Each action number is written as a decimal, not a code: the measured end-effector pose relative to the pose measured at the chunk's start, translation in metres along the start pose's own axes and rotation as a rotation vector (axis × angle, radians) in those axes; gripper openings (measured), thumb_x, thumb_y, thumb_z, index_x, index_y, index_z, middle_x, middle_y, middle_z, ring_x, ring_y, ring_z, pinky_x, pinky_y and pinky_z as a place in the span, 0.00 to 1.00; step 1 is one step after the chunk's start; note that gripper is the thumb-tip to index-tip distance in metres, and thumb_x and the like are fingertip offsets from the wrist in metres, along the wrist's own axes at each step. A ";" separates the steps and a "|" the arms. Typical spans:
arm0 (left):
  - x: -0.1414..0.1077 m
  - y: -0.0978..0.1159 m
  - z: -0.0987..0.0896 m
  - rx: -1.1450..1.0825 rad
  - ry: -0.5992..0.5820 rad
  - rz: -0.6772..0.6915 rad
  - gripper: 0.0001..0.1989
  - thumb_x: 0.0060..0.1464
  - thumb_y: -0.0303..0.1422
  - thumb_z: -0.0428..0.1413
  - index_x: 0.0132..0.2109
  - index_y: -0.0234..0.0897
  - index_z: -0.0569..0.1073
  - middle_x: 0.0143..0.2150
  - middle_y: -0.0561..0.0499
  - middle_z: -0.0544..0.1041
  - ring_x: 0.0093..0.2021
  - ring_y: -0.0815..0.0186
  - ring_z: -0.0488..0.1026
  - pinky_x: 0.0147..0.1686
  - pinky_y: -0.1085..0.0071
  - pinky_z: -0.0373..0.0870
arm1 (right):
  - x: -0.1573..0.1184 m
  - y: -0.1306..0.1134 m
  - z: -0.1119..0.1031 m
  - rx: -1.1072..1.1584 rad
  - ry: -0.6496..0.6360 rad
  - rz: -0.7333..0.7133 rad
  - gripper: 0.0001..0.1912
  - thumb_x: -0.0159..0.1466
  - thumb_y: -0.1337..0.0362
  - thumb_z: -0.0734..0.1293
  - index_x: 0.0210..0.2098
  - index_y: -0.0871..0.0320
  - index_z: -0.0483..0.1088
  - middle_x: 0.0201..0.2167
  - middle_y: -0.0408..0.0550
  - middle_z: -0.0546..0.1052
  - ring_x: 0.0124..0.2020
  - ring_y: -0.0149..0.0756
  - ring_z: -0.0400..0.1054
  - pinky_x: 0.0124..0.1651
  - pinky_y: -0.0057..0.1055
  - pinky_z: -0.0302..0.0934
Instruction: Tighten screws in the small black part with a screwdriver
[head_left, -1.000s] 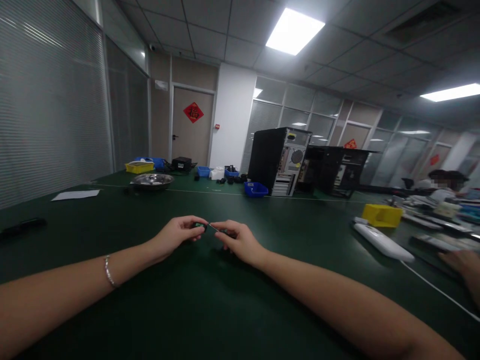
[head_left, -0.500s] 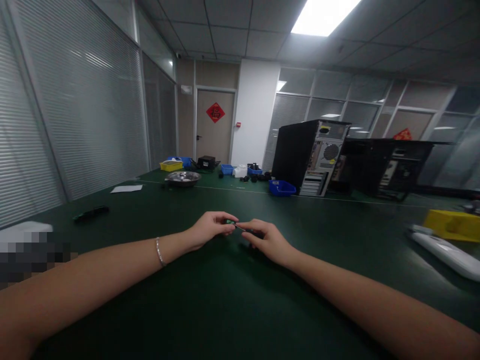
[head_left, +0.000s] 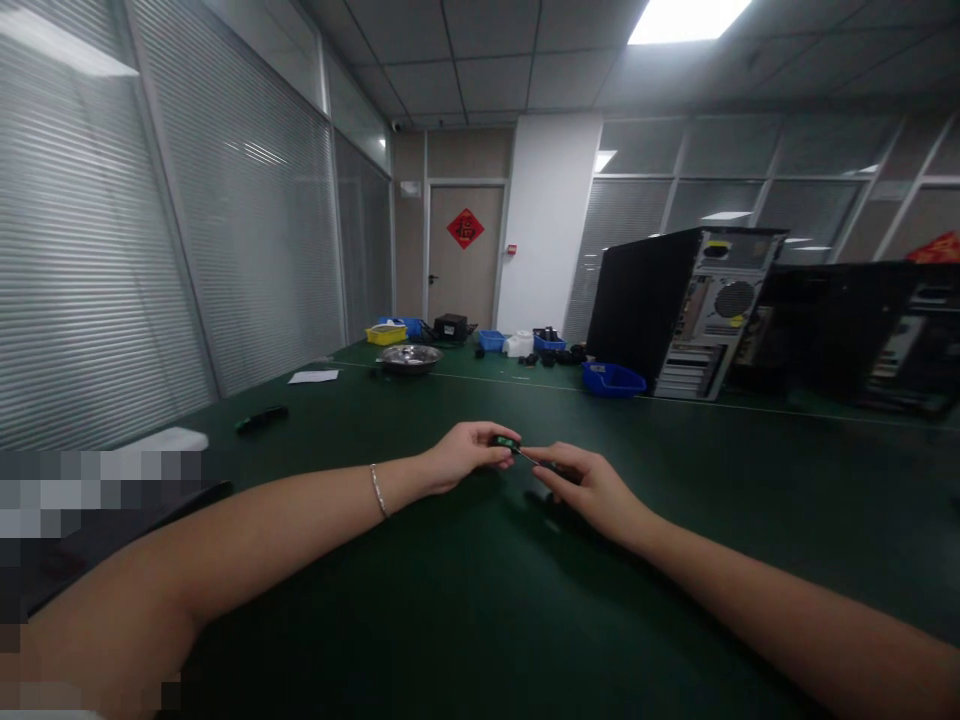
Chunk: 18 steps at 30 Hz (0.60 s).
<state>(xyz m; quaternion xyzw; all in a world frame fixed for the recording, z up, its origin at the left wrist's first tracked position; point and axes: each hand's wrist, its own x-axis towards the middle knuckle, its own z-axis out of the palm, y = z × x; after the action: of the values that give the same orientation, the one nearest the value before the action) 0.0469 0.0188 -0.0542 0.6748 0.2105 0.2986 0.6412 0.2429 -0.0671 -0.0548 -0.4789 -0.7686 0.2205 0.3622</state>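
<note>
Between the thumb and fingers of my left hand [head_left: 466, 457] is a small dark part with a green face [head_left: 505, 443], held just above the dark green table. My right hand [head_left: 592, 487] pinches a thin metal-tipped tool [head_left: 528, 458], whose tip meets the right edge of the part. The tool's handle is mostly hidden by my fingers. Both hands are near each other at the middle of the view, and a silvery bracelet [head_left: 380, 490] circles my left wrist.
Farther back on the table [head_left: 465, 620] are a metal bowl [head_left: 409, 360], a blue bin [head_left: 613, 380], a black computer case [head_left: 675, 315] and a yellow tray [head_left: 386, 334]. A white sheet [head_left: 313, 377] and a dark object [head_left: 262, 419] lie at the left.
The camera has turned left, so the whole scene sits farther right. More of the part's green face shows. Both hands keep their hold, the tool still at the part.
</note>
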 end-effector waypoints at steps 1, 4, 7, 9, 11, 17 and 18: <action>0.000 -0.001 0.000 0.001 0.003 0.000 0.18 0.46 0.29 0.60 0.46 0.31 0.71 0.36 0.46 0.74 0.35 0.68 0.72 0.42 0.66 0.66 | 0.000 0.001 0.000 0.003 0.001 -0.005 0.19 0.62 0.58 0.60 0.52 0.53 0.65 0.35 0.46 0.70 0.26 0.29 0.65 0.30 0.29 0.62; 0.000 -0.002 0.000 0.004 0.028 -0.002 0.18 0.47 0.29 0.59 0.47 0.32 0.70 0.36 0.46 0.74 0.35 0.68 0.72 0.41 0.66 0.67 | 0.000 0.001 0.000 0.020 0.006 -0.009 0.19 0.62 0.58 0.61 0.52 0.53 0.66 0.36 0.46 0.70 0.25 0.28 0.64 0.29 0.28 0.62; 0.001 -0.002 -0.001 0.004 0.032 -0.008 0.18 0.47 0.29 0.59 0.47 0.32 0.69 0.35 0.47 0.74 0.35 0.68 0.72 0.40 0.66 0.67 | 0.000 0.000 0.000 0.021 0.016 0.011 0.19 0.61 0.58 0.61 0.51 0.54 0.66 0.36 0.47 0.70 0.25 0.28 0.64 0.29 0.28 0.63; 0.001 -0.003 -0.001 0.009 0.030 -0.009 0.17 0.48 0.29 0.58 0.46 0.31 0.70 0.35 0.47 0.74 0.34 0.68 0.71 0.39 0.67 0.67 | 0.000 -0.001 0.000 0.018 0.021 0.023 0.19 0.62 0.58 0.61 0.52 0.54 0.66 0.36 0.47 0.70 0.25 0.28 0.64 0.29 0.28 0.63; 0.002 -0.004 -0.001 0.015 0.032 -0.008 0.16 0.48 0.30 0.58 0.45 0.31 0.70 0.34 0.47 0.74 0.33 0.69 0.71 0.38 0.68 0.67 | 0.000 -0.001 0.001 0.017 0.021 0.024 0.19 0.62 0.58 0.60 0.52 0.54 0.66 0.36 0.47 0.70 0.25 0.28 0.64 0.28 0.28 0.62; 0.002 -0.004 0.000 0.025 0.028 -0.001 0.17 0.48 0.31 0.58 0.46 0.32 0.69 0.33 0.48 0.74 0.33 0.69 0.72 0.36 0.69 0.67 | 0.000 -0.001 0.001 0.017 0.036 0.010 0.18 0.61 0.58 0.62 0.49 0.55 0.68 0.35 0.47 0.71 0.25 0.28 0.64 0.29 0.28 0.62; 0.002 -0.003 0.000 0.019 0.024 -0.001 0.17 0.48 0.31 0.59 0.46 0.32 0.69 0.33 0.48 0.74 0.33 0.68 0.72 0.37 0.69 0.67 | 0.000 -0.001 0.000 0.019 0.035 0.014 0.18 0.61 0.58 0.62 0.49 0.55 0.68 0.36 0.47 0.71 0.24 0.28 0.64 0.29 0.28 0.62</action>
<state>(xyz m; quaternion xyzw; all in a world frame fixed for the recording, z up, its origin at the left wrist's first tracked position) 0.0488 0.0199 -0.0571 0.6773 0.2214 0.3043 0.6322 0.2421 -0.0674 -0.0544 -0.4847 -0.7567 0.2219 0.3785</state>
